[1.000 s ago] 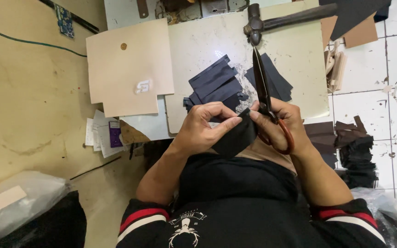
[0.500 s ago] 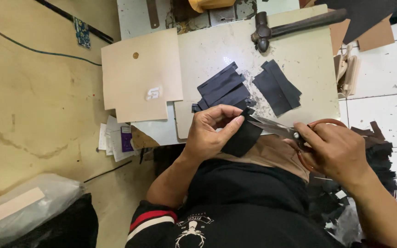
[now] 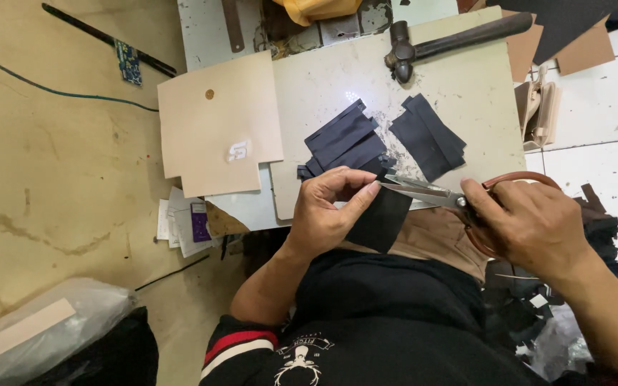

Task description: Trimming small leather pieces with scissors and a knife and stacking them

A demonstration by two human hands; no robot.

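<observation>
Black sheet material, one small piece [image 3: 383, 218], is pinched in our left hand [image 3: 330, 211] over our lap. Our right hand [image 3: 531, 223] grips scissors [image 3: 423, 193] by their brown handles, the blades open at the piece's top edge. Beyond, two stacks of cut black pieces [image 3: 345, 139] lie on the pale bench [image 3: 466, 86], a hammer [image 3: 452, 43] behind them.

Left hand [image 3: 330, 211]: centre of frame, fingers curled, thumb and forefinger pinched together, forearm bare, running down to a rolled sleeve. Right hand [image 3: 531, 225]: right of centre, fist closed, knuckles up, forearm bare toward lower right corner.
</observation>
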